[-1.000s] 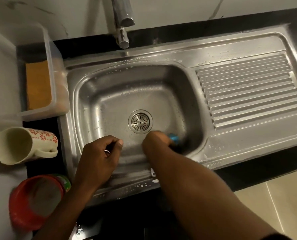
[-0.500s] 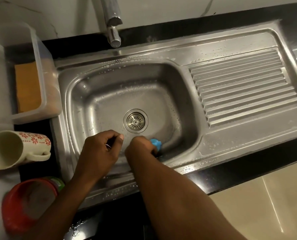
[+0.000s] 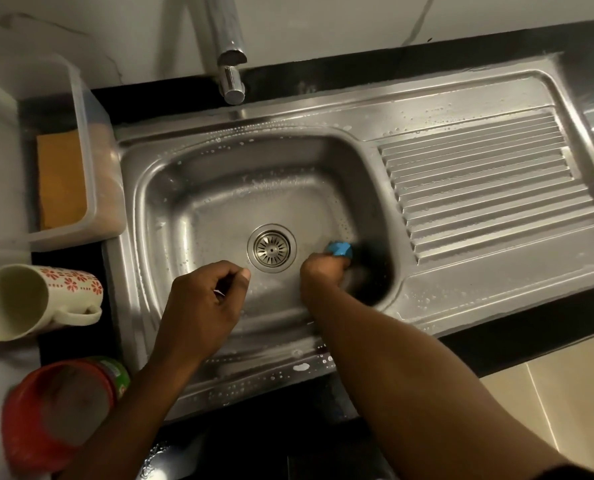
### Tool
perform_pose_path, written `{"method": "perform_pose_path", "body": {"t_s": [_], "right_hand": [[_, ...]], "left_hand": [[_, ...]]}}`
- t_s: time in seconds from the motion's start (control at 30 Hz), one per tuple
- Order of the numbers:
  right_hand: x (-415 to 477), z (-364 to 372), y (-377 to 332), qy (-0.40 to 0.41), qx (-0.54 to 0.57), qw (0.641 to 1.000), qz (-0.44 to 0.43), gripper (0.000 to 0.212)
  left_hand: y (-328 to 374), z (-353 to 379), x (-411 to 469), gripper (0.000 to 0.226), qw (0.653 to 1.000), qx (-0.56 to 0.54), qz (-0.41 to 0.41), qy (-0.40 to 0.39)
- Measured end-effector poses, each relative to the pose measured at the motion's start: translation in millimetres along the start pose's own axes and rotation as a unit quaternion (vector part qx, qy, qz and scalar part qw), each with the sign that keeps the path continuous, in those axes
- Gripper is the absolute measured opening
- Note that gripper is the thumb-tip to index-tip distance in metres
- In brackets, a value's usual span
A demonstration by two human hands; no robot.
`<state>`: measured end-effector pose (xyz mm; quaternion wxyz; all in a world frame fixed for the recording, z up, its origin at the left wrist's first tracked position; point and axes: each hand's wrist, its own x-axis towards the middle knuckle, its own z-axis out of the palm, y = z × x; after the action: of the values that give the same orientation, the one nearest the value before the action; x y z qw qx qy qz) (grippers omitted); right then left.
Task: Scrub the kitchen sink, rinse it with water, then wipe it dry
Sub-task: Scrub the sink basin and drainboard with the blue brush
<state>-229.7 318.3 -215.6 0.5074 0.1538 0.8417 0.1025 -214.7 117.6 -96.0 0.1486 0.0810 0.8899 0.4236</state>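
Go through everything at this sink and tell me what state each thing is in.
Faucet: off, no water running.
Sink: wet, beaded with droplets.
Blue scrubber: gripped by right hand, down on the sink floor.
Left hand: fingers curled, over the sink; unclear if it holds anything.
Mug: lying on its side, empty.
Orange sponge: unused, inside clear tub.

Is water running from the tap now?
No, no stream falls from the tap; only droplets lie on the sink.
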Motion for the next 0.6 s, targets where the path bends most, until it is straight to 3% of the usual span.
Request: {"method": "perform_pose_path", "body": {"t_s": [0.07,0.17,0.27,0.33,0.47,0.53,0.6], "right_hand": [[-8,13,-13,0.016,-0.01,1.0,-0.006,0.057],[-22,23,-29,-0.026,0.092,0.995,-0.025,0.047],[-20,11,-30,-0.043,0.174,0.983,-0.043,0.049],[-12,-1,-18,-0.045,0.173,0.984,-0.026,0.053],[7,-26,11,-0.008,0.156,0.988,0.01,0.056],[18,-42,16,0.042,0.188,0.981,-0.001,0.063],[40,-55,17,0.093,0.295,0.951,-0.006,0.072]], "left_hand": [[-1,2,0,0.019,1.0,-0.003,0.0,0.002],[0,10,-1,0.019,1.0,-0.006,-0.011,-0.009],[1,15,0,0.019,1.0,-0.006,-0.018,-0.013],[3,15,0,0.019,1.0,-0.008,-0.018,-0.018],[3,13,1,0.02,1.0,-0.009,-0.027,-0.009],[1,11,1,0.02,1.0,-0.008,-0.026,-0.001],[-1,10,1,0.021,1.0,-0.005,-0.028,0.007]]}}
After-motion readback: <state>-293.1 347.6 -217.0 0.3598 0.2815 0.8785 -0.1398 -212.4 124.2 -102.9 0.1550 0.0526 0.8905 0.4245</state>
